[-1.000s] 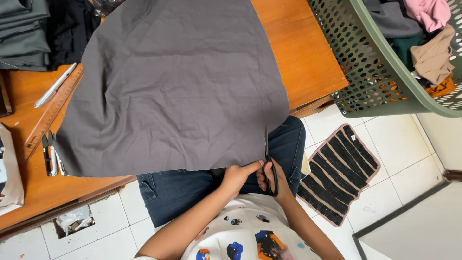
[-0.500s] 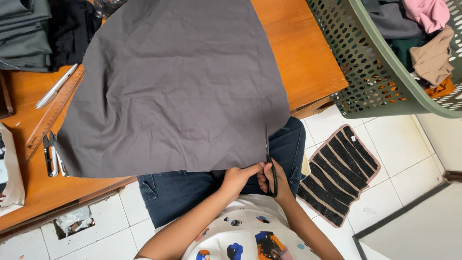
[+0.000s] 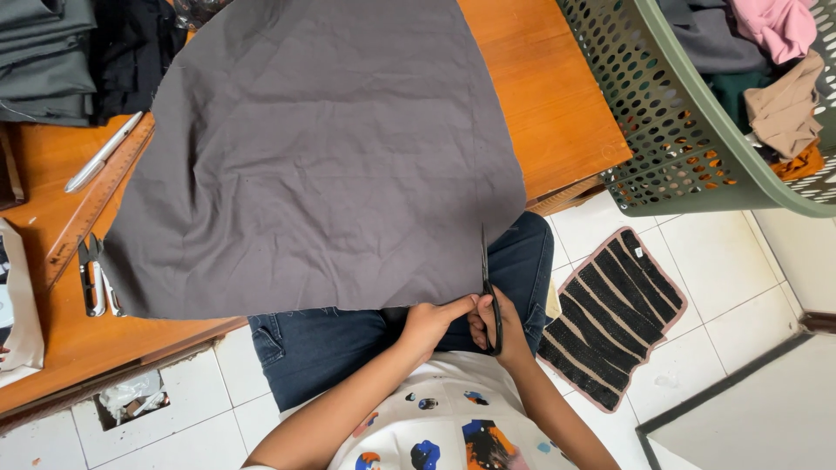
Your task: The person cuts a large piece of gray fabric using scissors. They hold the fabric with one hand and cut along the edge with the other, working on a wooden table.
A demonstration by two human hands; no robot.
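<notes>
A large dark grey cloth (image 3: 313,157) lies spread over an orange-brown wooden table (image 3: 557,104), its near edge hanging over my lap. My right hand (image 3: 498,326) grips black scissors (image 3: 488,287), blades pointing away from me along the cloth's right edge. My left hand (image 3: 428,324) pinches the cloth's near edge just left of the scissors. Both hands sit above my blue jeans (image 3: 348,344).
A wooden ruler (image 3: 91,204), a silver pen (image 3: 103,152) and small thread snips (image 3: 94,277) lie at the table's left. Folded dark fabrics (image 3: 52,52) are stacked at the far left. A green laundry basket (image 3: 688,130) with clothes stands right; a striped mat (image 3: 614,313) lies on the tiled floor.
Almost nothing differs; the hands and scissors stay at the cloth's lower right edge, with only a tiny shift of the view.
</notes>
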